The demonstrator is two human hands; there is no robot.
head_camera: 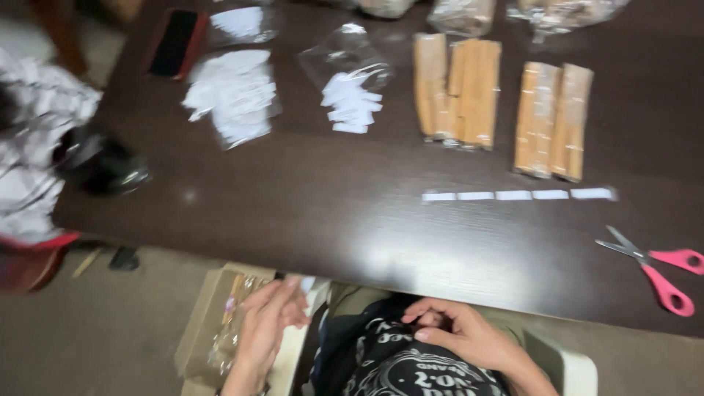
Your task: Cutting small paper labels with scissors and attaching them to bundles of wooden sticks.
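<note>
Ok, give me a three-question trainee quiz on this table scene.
1. True or false: the scissors have pink handles.
2. What does the left hand reach into: A) a cardboard box, B) a drawer, C) a bucket?
3. How many white strips lie in a row on the dark table?

Key: 1 true; 2 A; 3 five.
</note>
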